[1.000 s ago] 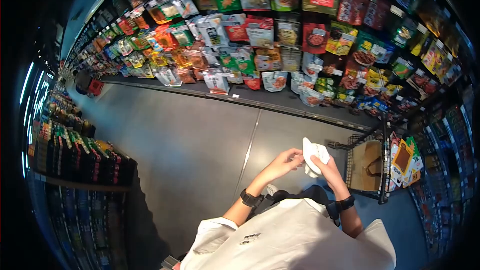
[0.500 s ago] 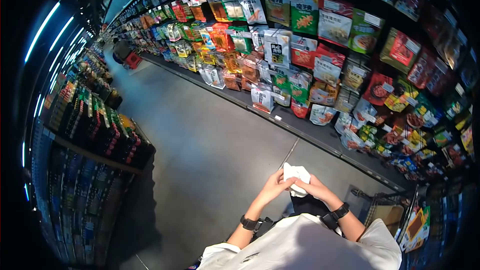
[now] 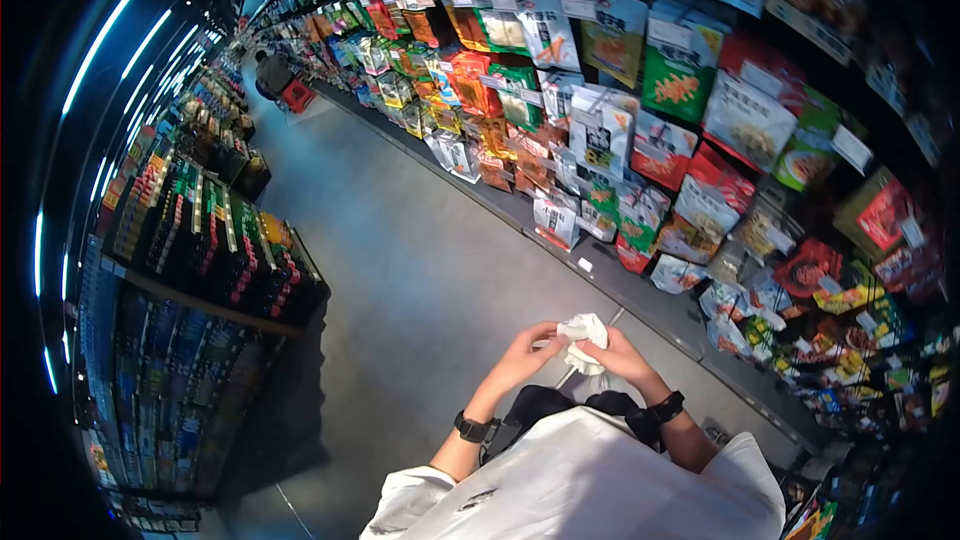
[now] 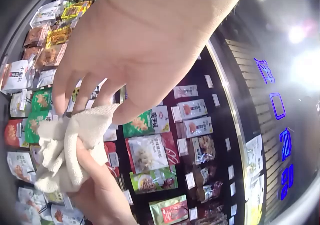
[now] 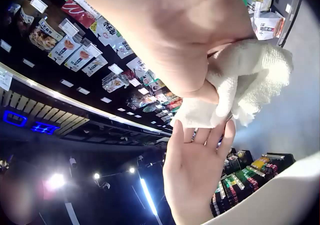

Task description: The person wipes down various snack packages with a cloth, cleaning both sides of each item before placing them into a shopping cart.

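A crumpled white terry cloth [image 3: 582,342] is held up in front of the body between both hands. The right hand [image 3: 622,355] grips its folds, with the thumb [image 4: 90,160] pressed into the bunched middle in the left wrist view. On the opposite side, the left hand [image 3: 523,352] holds an edge of the cloth between thumb and fingers. From the right wrist view, the left palm [image 5: 194,177] is seen facing the camera, its fingertips partly hidden behind the cloth's hem. Both wrists wear black bands [image 3: 476,427].
A long shelf wall of hanging snack packets [image 3: 600,130] runs along the right above a dark ledge [image 3: 640,290]. Left stands a display stack of packed goods [image 3: 215,250]. Grey floor [image 3: 400,240] lies between. Far up the aisle a person [image 3: 272,75] is low beside something red.
The head view has swung left, carrying the shopping cart mostly out of the frame. Both hands came together on the cloth, which is now turned and bunched differently.
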The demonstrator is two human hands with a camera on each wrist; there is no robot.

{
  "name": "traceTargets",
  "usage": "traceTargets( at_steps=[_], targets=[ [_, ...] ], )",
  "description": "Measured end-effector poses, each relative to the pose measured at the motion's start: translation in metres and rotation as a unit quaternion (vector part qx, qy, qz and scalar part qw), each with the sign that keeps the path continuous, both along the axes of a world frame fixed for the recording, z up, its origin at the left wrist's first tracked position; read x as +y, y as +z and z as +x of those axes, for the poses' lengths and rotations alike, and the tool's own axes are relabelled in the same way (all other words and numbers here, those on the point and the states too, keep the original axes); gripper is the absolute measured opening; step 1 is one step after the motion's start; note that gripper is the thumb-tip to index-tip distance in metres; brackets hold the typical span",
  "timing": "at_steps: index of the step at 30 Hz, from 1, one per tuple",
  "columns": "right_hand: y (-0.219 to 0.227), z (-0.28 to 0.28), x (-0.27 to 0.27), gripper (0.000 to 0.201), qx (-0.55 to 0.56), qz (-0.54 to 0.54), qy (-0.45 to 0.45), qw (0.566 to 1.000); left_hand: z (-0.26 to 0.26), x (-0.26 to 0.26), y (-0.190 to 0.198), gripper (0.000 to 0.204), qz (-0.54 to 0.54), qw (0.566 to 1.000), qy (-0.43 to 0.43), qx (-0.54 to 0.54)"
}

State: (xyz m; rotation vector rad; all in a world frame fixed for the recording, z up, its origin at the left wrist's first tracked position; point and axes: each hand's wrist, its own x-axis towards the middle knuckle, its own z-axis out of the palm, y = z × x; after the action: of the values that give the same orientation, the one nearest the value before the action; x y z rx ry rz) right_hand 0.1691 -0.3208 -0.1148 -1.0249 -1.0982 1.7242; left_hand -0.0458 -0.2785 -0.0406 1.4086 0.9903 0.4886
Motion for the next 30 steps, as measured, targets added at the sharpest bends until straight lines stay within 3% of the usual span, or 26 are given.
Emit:
traceTargets(
  at_steps=[5, 12, 19, 25, 30],
  targets=[
    [-0.016, -0.027, 0.078, 0.036, -0.032, -0.009, 0.0, 0.999, -0.051, 0.073, -0.017, 0.031, 0.003, 0.996, 0.075, -0.04],
    [-0.023, -0.107, 0.21, 0.038, -0.071, -0.036, -0.025, 0.997, -0.17, 0.207, -0.023, 0.021, 0.006, 0.962, 0.244, -0.123],
    [-0.006, -0.197, 0.334, 0.037, -0.109, -0.034, -0.052, 0.992, -0.291, 0.323, -0.016, 0.022, 0.047, 0.941, 0.311, -0.127],
    [0.003, -0.238, 0.418, 0.034, -0.145, 0.052, -0.134, 0.979, -0.333, 0.421, -0.014, 0.033, -0.038, 0.918, 0.37, -0.14],
    [0.008, -0.242, 0.516, 0.034, -0.182, 0.147, -0.191, 0.953, -0.344, 0.525, -0.034, 0.033, -0.012, 0.927, 0.338, -0.164]
  ],
)
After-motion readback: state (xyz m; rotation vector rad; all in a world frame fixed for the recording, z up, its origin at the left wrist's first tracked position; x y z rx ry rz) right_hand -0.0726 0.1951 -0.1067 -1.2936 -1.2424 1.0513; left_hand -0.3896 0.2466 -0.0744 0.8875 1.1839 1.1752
